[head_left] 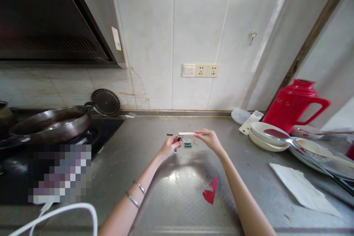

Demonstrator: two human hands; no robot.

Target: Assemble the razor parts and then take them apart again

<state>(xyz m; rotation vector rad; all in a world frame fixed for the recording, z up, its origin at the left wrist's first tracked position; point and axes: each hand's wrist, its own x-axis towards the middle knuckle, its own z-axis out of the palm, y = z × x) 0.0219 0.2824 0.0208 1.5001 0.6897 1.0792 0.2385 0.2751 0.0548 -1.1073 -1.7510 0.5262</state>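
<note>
My left hand (169, 146) is closed around a small black razor-like tool (179, 139), its head up and its short handle pointing down. My right hand (208, 138) pinches one end of a slim white stick (186, 133), which lies level just above the tool's head; I cannot tell whether the two touch. Under and between the hands, two small dark green strips (187, 145) rest on the counter. Another green strip (169, 134) lies just beyond my left hand. Nearer to me, a torn red piece (211, 191) sits between my forearms.
On the left are a steel pan (52, 123) on the black hob (110, 127) and a white cable (69, 208). To the right stand a red thermos jug (290, 101), stacked white bowls (267, 143), plates with utensils, and a white paper sheet (302, 188). Sockets (201, 70) are on the wall.
</note>
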